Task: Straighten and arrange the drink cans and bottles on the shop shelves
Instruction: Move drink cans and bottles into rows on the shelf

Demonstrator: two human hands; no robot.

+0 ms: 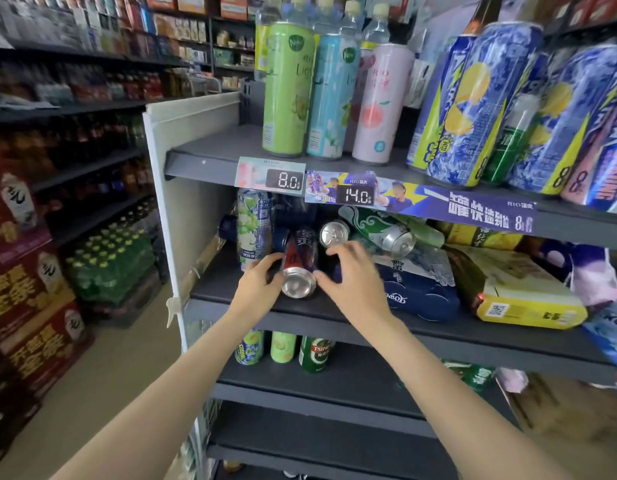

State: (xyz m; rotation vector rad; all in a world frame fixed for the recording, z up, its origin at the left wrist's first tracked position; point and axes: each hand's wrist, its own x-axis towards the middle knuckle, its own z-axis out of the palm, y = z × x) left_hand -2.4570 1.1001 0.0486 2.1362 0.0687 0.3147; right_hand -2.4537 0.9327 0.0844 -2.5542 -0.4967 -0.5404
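Middle shelf [334,317], seen from your head camera; its back is in deep shadow, so the dark cans behind the front row cannot be told apart; the price strip [418,202] of the upper shelf hides the tops of everything standing at 12 o'clock. At 3 o'clock the blue multipack [421,299] and the yellow carton [528,299] are partly covered by one another, and the picture edge cuts off the goods beyond them.

Your left hand [257,284] lies at 9 o'clock of the fallen dark can [299,268]; its thumb and fingers are spread and curve toward the can's side; whether they press it or merely touch cannot be told. The can lies on its side, silver end toward you, near the shelf's front edge. Your right hand [352,275] is at 3 o'clock of the same can; its thumb reaches the silver rim, the fingers are apart and loosely bent; the fingertips sit just below a second fallen can [334,233], contact unclear. A green can [379,226] lies tilted at 2 o'clock; a grape-print can [253,230] stands upright at 10 o'clock.
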